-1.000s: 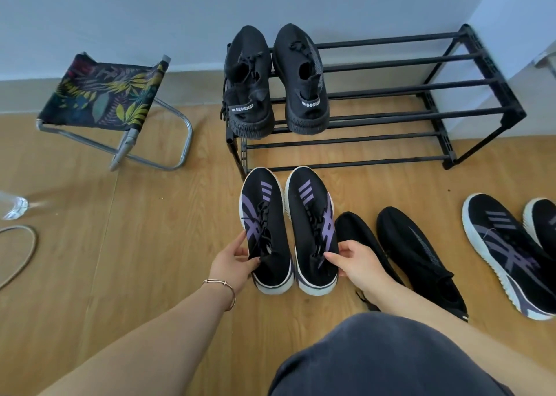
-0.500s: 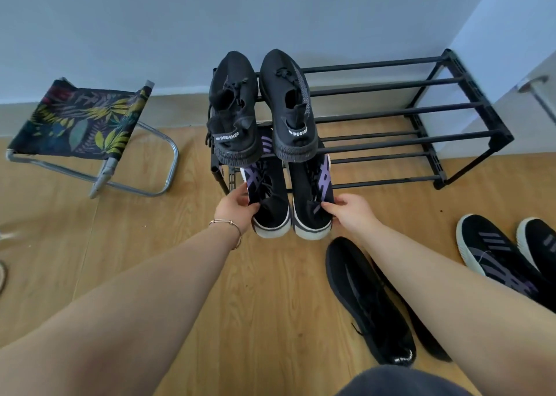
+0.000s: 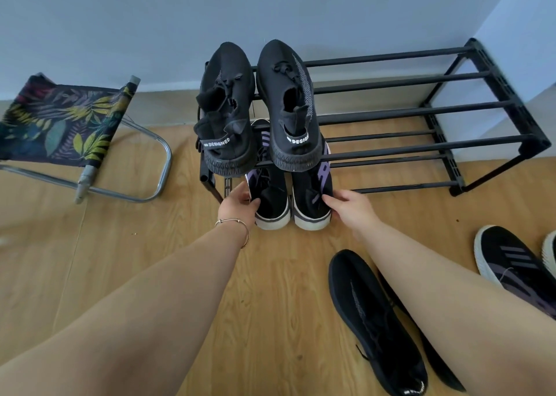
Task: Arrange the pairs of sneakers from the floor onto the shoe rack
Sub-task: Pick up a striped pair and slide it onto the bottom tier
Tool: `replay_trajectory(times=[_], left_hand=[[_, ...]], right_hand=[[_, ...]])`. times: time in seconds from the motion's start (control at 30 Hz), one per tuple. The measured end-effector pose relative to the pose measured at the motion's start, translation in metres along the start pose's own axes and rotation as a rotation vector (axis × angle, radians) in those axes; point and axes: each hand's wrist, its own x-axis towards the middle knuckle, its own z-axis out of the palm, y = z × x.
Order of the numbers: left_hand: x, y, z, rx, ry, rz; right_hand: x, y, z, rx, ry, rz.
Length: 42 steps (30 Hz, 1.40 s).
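Note:
A black two-tier shoe rack (image 3: 421,113) stands against the wall. An all-black pair marked DESIGNED (image 3: 258,110) rests on the left end of its top tier. Beneath it, a black and purple pair with white soles lies on the lower tier, heels sticking out toward me. My left hand (image 3: 239,204) pinches the heel collar of the left purple sneaker (image 3: 272,203). My right hand (image 3: 350,209) pinches the collar of the right purple sneaker (image 3: 313,206). A plain black pair (image 3: 376,320) lies on the floor at the lower right, partly under my right forearm.
Another black and purple pair (image 3: 511,266) lies on the floor at the far right, cut off by the frame. A folding stool (image 3: 66,125) with a leaf-print seat stands left of the rack. Wooden floor lies in between.
Both hands carried the purple pair from the floor forward and slid it, toes first, under the top tier at the rack's left end. My view moved closer to the rack.

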Motion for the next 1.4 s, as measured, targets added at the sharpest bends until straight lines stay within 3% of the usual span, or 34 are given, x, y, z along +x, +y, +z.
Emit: replay_trajectory(times=[0.2,0.5,0.67,0.93,1.07,1.4], left_hand=[[-0.021,-0.023,0.012,-0.264,-0.022,-0.187],[-0.017,-0.013,0.011,-0.394,0.047,-0.178],[-0.007,-0.006,0.004,-0.363,0.098,-0.179],[-0.01,-0.001,0.011,-0.123,0.265,-0.152],[-0.017,0.002,0.008,-0.031,0.248,-0.127],[-0.067,0.014,0.024,0.381,0.101,0.008]], right_hand=[[-0.015,0.024,0.001,0.231,-0.083,0.153],[-0.007,0.007,0.015,0.198,-0.02,0.088],[0.004,-0.01,0.031,0.16,0.017,0.071],[0.009,-0.009,0.042,0.121,0.112,0.009],[0.006,-0.008,0.042,0.085,0.108,-0.007],[-0.04,-0.004,0.007,-0.684,0.124,-0.354]])
